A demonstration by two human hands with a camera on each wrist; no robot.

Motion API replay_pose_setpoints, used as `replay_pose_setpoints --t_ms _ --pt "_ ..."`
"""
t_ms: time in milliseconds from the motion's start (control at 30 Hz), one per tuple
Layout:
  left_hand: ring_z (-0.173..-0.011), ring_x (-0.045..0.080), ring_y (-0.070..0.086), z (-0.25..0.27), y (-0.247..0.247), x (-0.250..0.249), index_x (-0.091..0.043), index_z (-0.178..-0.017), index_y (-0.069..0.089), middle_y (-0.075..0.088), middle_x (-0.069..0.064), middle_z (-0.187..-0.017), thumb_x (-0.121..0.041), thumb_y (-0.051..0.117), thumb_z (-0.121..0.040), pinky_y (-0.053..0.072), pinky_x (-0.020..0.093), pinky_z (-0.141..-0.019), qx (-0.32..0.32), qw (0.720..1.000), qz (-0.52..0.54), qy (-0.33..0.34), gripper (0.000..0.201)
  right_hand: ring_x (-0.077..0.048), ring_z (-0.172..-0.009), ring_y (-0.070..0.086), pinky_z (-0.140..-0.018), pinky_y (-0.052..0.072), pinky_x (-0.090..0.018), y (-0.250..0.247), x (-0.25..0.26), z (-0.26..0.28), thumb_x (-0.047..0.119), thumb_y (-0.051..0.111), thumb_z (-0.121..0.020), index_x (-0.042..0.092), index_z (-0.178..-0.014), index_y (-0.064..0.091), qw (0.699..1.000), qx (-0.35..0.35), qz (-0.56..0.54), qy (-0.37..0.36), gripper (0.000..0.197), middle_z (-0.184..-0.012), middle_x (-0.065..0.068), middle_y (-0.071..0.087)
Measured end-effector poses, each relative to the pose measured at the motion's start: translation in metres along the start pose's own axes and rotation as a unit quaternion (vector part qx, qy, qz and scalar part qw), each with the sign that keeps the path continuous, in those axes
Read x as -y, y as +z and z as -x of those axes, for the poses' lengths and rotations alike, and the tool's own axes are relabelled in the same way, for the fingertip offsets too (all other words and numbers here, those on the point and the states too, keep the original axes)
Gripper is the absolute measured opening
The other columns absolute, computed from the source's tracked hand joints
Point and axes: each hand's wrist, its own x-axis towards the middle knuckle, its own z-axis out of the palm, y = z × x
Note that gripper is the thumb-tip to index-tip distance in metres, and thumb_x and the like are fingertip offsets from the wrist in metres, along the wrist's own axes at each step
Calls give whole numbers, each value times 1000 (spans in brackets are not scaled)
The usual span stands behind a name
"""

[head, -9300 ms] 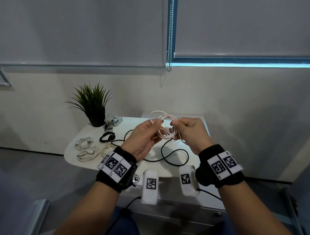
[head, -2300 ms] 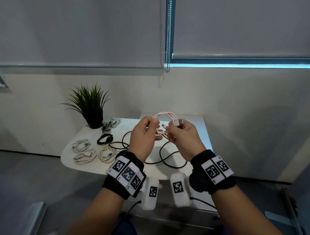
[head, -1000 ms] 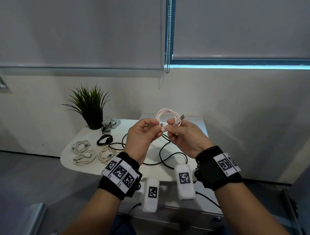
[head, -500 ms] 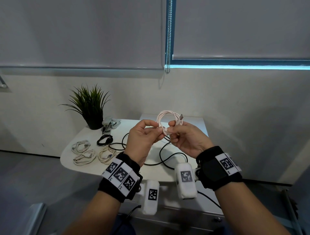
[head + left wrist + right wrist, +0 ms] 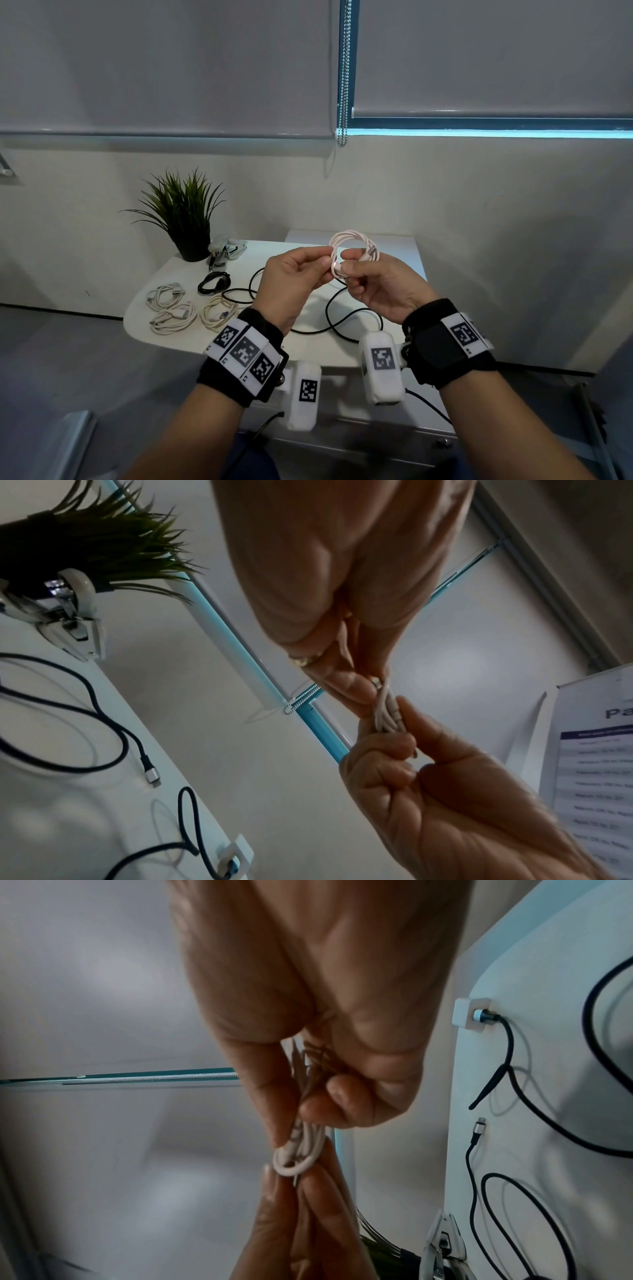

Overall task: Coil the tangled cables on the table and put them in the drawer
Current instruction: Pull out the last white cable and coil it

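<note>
Both hands hold a small coil of pale pink cable [image 5: 354, 245] in the air above the white table [image 5: 308, 346]. My left hand [image 5: 294, 274] pinches the coil's lower left side, and my right hand [image 5: 376, 281] grips the bundled strands [image 5: 385, 715] beside it. The wrapped end of the pink cable [image 5: 296, 1153] shows between the fingertips in the right wrist view. A loose black cable [image 5: 342, 308] sprawls on the table under the hands. At the table's left lie three coiled white cables [image 5: 178, 308] and a coiled black cable [image 5: 214, 282].
A potted plant [image 5: 186, 219] and a white stapler [image 5: 226, 250] stand at the table's back left. A small white adapter [image 5: 471, 1012] with the black cable plugged in lies on the table. A white cabinet top [image 5: 394, 240] is behind the table. Drawer fronts [image 5: 376, 445] show below the hands.
The coil has stayed between both hands, which shifted their fingers slightly around it and turned it a little. Since the earliest frame the loose loops have been gathered into a tighter coil.
</note>
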Motion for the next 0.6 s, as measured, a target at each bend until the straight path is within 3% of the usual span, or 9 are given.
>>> replay_pose_setpoints --t_ms 167,300,467,600 --pt "-75 8 69 -1 2 -2 -4 -99 68 70 5 -87 6 59 -85 54 17 -71 0 1000 -19 11 20 -9 -48 46 -45 36 -16 0 -4 -3 -10 59 -81 13 -82 53 999 -33 -35 -21 24 -67 -5 52" --pt "-76 10 69 0 1 1 -9 -89 70 73 0 -80 8 61 -83 55 19 -75 -18 999 -21 34 20 -10 -52 46 -47 38 -16 2 -3 -4 -9 62 -80 14 -78 50 997 -30 -53 -37 26 -65 -3 51" --pt "-70 8 67 3 2 2 -8 -81 71 72 -4 -70 8 65 -79 54 18 -69 -30 997 -23 64 18 -10 -53 47 -48 40 -16 2 -2 -3 -7 62 -81 14 -77 52 998 -22 -44 -31 24 -62 -1 53" --pt "-74 10 65 1 -2 4 -12 -82 69 71 -2 -76 4 68 -77 53 23 -77 1 996 -55 72 18 -10 -50 47 -47 40 -16 0 -1 -1 -8 59 -82 14 -77 52 999 -7 -37 -29 24 -62 -2 53"
